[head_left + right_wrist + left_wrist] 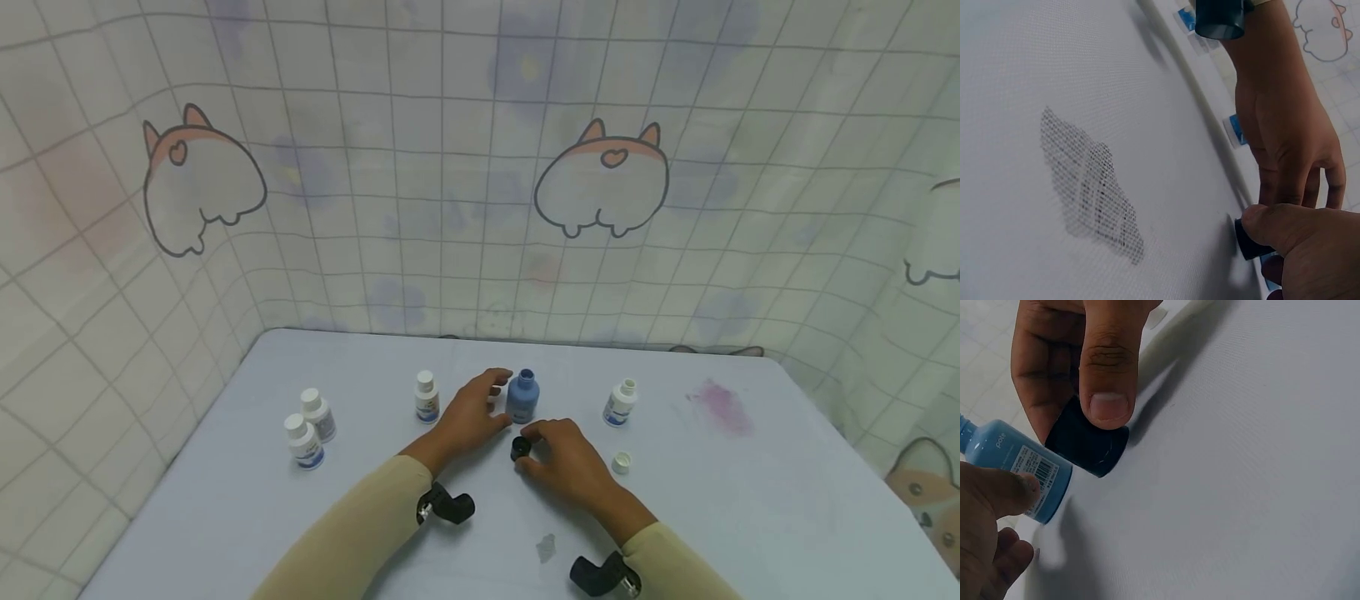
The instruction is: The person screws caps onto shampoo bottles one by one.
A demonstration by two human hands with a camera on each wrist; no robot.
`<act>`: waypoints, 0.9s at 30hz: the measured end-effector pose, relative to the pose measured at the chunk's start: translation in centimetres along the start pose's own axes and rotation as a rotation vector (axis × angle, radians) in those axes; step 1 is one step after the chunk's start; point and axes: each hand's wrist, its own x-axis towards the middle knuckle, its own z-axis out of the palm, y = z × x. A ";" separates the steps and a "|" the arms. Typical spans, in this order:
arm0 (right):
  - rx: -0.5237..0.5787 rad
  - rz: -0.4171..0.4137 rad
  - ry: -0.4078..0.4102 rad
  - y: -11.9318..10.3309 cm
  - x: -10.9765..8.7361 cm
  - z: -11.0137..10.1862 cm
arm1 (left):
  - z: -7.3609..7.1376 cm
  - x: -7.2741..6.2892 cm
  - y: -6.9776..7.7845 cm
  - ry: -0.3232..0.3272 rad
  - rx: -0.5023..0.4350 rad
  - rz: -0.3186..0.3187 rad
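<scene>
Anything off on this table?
Two marks on the white table: a pink stain at far right, possibly an old spill, and a jagged grey patch near the person. Also, the rightmost white bottle is uncapped, unlike the other three; a white cap lies nearby. No bottle is tipped.

White tbl (pixel 750 533) is filling lower half; 2 white btls (pixel 303 442) standing lower L, 3rd white btl (pixel 427 398) & blue btl (pixel 522 398) nr ctr, uncapped white btl (pixel 620 403) & white cap (pixel 622 462) R of ctr; pink stain (pixel 722 407) showing farther R, grey patch (pixel 546 548) btm ctr.
</scene>
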 end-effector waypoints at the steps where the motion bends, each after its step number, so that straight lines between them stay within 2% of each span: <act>1: 0.003 -0.004 0.002 0.0 0.0 0.0 | 0.1 0.1 0.1 -0.002 -0.003 0.000; 10: -0.001 -0.021 0.010 0.0 0.1 0.0 | 0.6 0.8 0.6 -0.007 -0.029 -0.012; 27: -0.002 -0.011 0.015 0.1 -0.1 -0.2 | 1.4 1.2 0.3 -0.018 -0.058 -0.030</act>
